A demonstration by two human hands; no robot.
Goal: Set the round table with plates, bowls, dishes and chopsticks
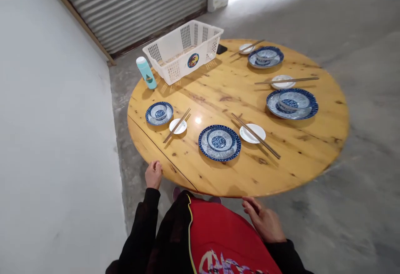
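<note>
My left hand is at the near left edge of the round wooden table, its fingers curled in with nothing visible in them. Below the near edge hovers my right hand, holding nothing, fingers loosely stretched and slightly apart. Closest to both is a blue-patterned plate with a matching bowl on it. Beside it, a pair of chopsticks rests across a small white dish. Farther left sit another plate with a bowl, plus chopsticks across a white dish.
More plates with bowls and chopsticks on dishes stand along the right side. A white plastic basket, a turquoise bottle and a black phone-like object are at the back. A white wall rises at left.
</note>
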